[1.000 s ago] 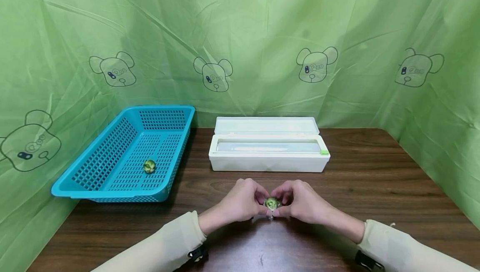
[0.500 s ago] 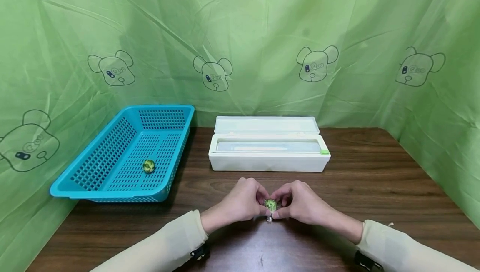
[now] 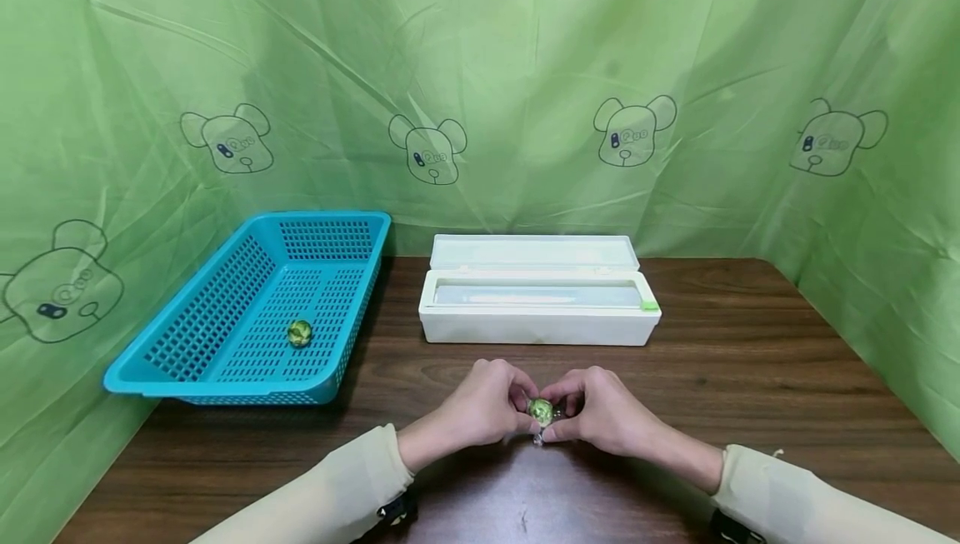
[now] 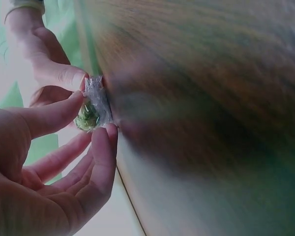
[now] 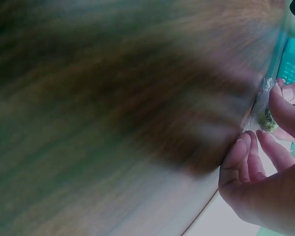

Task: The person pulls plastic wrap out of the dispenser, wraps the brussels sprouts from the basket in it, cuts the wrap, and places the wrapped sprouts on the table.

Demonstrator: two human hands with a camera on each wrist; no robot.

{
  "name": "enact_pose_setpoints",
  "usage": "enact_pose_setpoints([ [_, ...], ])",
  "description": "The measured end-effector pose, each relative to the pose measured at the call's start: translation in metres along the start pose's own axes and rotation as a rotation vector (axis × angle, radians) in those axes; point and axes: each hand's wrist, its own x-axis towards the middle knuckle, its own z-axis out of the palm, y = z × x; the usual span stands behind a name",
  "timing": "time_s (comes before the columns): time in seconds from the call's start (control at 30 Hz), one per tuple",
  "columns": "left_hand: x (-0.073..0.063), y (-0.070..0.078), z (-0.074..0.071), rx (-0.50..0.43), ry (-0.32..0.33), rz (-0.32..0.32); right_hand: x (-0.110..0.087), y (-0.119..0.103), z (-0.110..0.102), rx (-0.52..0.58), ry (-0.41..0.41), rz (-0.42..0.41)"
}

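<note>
Between my two hands, low over the table, is a small Brussels sprout [image 3: 541,411] in crinkled clear cling film [image 4: 99,98]. My left hand [image 3: 491,402] pinches it from the left with thumb and fingertips. From the right, my right hand [image 3: 607,411] grips the film the same way. Loose film sticks out below the sprout toward me in the head view. The right wrist view shows the sprout [image 5: 267,120] partly hidden behind my thumb. Another sprout [image 3: 299,333] lies in the blue basket [image 3: 330,398] at the left; whether it is wrapped is hard to tell.
A white cling film dispenser [image 3: 536,327] with its lid [image 3: 534,252] raised stands behind my hands, a green slider [image 3: 649,306] at its right end. Green printed cloth [image 3: 525,52] hangs around the back and sides of the brown wooden table [image 3: 750,361].
The sprout has turned slightly between my fingers and moved a little to the left and toward me. More film shows below it. Both hands keep nearly the same place.
</note>
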Motion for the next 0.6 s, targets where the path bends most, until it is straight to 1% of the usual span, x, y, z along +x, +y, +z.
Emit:
enact_pose_setpoints([
  [0.17,-0.001,0.0,-0.004,-0.026,0.0,0.007,-0.001,0.0,-0.001,0.025,0.0,0.001],
  [0.3,-0.002,-0.001,-0.007,-0.025,0.006,0.019,-0.003,0.001,-0.006,0.034,0.0,0.028],
  [0.6,-0.003,0.0,-0.014,-0.038,0.024,0.02,-0.013,0.013,-0.034,0.046,0.035,0.087],
])
